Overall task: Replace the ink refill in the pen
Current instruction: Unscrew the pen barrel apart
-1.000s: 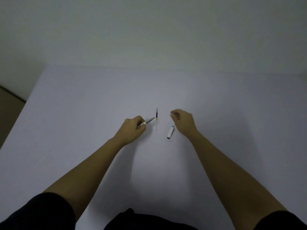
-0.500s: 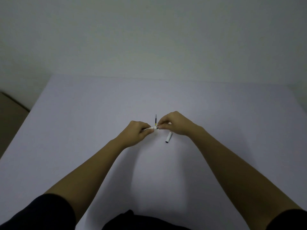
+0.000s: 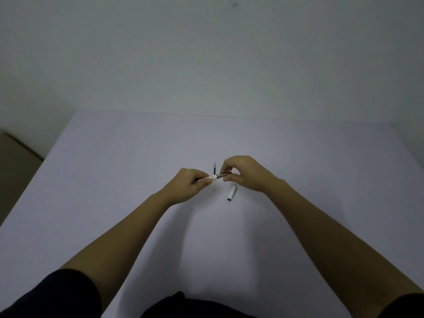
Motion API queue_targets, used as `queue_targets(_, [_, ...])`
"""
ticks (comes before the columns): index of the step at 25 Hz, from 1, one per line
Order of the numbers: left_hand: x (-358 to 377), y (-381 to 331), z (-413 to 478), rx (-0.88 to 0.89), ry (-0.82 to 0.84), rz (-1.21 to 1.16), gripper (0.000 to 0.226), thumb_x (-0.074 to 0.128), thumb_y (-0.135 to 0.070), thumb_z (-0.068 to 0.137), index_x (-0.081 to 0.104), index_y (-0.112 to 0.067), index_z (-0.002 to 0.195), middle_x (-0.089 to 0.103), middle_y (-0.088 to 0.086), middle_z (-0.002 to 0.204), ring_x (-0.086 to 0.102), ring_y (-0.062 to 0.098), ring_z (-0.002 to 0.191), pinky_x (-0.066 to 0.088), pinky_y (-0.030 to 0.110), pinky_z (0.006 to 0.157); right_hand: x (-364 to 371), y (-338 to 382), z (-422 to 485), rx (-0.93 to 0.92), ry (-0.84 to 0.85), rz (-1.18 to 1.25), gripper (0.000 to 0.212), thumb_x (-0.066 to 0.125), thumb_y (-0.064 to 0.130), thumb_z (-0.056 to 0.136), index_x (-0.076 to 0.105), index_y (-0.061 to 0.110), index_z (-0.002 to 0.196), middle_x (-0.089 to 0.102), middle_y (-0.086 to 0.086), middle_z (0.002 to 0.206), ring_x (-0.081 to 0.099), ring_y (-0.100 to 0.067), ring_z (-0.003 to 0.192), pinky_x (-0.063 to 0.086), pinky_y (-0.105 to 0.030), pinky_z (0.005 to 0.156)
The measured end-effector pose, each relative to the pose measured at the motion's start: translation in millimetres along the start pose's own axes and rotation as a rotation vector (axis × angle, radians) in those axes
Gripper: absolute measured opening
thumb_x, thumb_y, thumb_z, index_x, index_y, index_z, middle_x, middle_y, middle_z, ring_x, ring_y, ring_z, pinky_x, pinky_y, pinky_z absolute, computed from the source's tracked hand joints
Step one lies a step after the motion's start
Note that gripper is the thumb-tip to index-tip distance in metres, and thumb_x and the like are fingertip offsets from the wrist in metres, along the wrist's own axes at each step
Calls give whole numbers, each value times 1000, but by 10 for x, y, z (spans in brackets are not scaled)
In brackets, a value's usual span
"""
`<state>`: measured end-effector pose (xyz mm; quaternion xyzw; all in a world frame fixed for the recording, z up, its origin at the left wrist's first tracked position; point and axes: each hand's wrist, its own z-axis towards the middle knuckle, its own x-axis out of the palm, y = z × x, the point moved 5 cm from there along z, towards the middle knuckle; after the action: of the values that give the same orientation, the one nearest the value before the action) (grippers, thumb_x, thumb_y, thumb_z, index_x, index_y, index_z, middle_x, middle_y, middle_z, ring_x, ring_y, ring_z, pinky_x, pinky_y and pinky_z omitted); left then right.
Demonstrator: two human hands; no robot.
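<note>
My left hand (image 3: 191, 185) grips the white pen body (image 3: 213, 177), most of it hidden inside the fist. My right hand (image 3: 243, 173) pinches the pen's dark tip section (image 3: 223, 175), which sticks out from the white body toward the right. A thin ink refill (image 3: 214, 168) with a dark upper part lies on the table just behind the two hands, its lower end hidden by them. The white pen cap (image 3: 231, 193) lies on the table below my right hand, its open end toward me.
The white table (image 3: 137, 157) reaches to a pale wall at the back. Its left edge drops to a brownish floor (image 3: 13, 164). My dark sleeves show at the bottom corners.
My right hand moved left from above the cap to the pen and took hold of its tip end. The dark tip section now shows between the hands.
</note>
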<state>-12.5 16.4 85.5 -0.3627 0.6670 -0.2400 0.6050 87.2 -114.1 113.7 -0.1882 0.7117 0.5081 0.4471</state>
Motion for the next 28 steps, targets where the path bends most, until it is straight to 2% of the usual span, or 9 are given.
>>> queue_targets(3, [-18, -47, -4, 32, -12, 26, 35, 52, -32, 93, 66, -3, 81, 56, 19, 69, 41, 15, 59, 32, 27, 57, 23, -44, -31, 89, 61, 10, 29, 61, 36, 86, 68, 14, 103, 71, 1, 95, 54, -6, 77, 43, -23, 75])
queue_targets(5, [-11, -81, -14, 43, -6, 36, 34, 52, -33, 94, 68, -5, 83, 56, 17, 68, 40, 15, 58, 32, 26, 57, 25, -59, -27, 122, 77, -12, 29, 55, 35, 90, 72, 12, 96, 74, -4, 90, 53, -11, 65, 43, -28, 67])
queue_targets(8, [-8, -137, -24, 50, -26, 1, 34, 52, -32, 93, 68, -4, 84, 53, 15, 66, 40, 14, 58, 31, 26, 57, -71, 5, -68, 43, -43, 74, 13, 67, 26, 83, 70, 14, 89, 69, 5, 85, 59, -7, 75, 47, -22, 72])
queue_targets(10, [-24, -148, -21, 50, -42, -9, 32, 53, -31, 93, 69, -4, 87, 58, 20, 70, 42, 15, 60, 33, 28, 58, -117, 20, -102, 48, -80, 116, 17, 70, 29, 80, 67, 17, 92, 66, 6, 86, 58, -5, 79, 44, -18, 73])
queue_targets(14, [-19, -164, -30, 51, -35, 6, 35, 52, -33, 93, 67, -2, 85, 53, 17, 67, 41, 15, 59, 32, 30, 58, -69, -45, -109, 150, 8, 60, 26, 55, 33, 90, 71, 14, 95, 72, -1, 86, 54, -9, 65, 38, -18, 59])
queue_targets(18, [-27, -189, -43, 50, -65, -37, 30, 53, -30, 93, 70, -5, 89, 60, 22, 74, 43, 16, 61, 34, 30, 59, -138, 31, -144, 53, -95, 160, 14, 69, 25, 81, 64, 17, 92, 63, 8, 84, 56, -1, 79, 42, -15, 72])
queue_targets(22, [-39, -189, -90, 48, -56, -24, 29, 53, -31, 93, 70, -8, 89, 57, 12, 69, 42, 13, 59, 33, 25, 58, -101, 10, -148, 151, 1, 109, 22, 55, 33, 91, 68, 15, 94, 67, 5, 79, 51, -4, 61, 37, -17, 57])
queue_targets(25, [-46, -193, -91, 44, -74, -53, 25, 54, -29, 93, 71, -11, 88, 55, 2, 67, 42, 13, 59, 34, 26, 59, -146, 69, -157, 60, -70, 173, 6, 66, 21, 83, 66, 16, 87, 62, 12, 81, 56, 1, 75, 41, -12, 70])
queue_targets(28, [-76, -214, -71, 49, -91, -63, 24, 54, -29, 93, 71, -12, 89, 58, 7, 69, 44, 15, 61, 35, 29, 60, -176, 73, -166, 81, -139, 189, 13, 66, 27, 83, 64, 19, 92, 62, 9, 84, 56, -1, 78, 43, -14, 73])
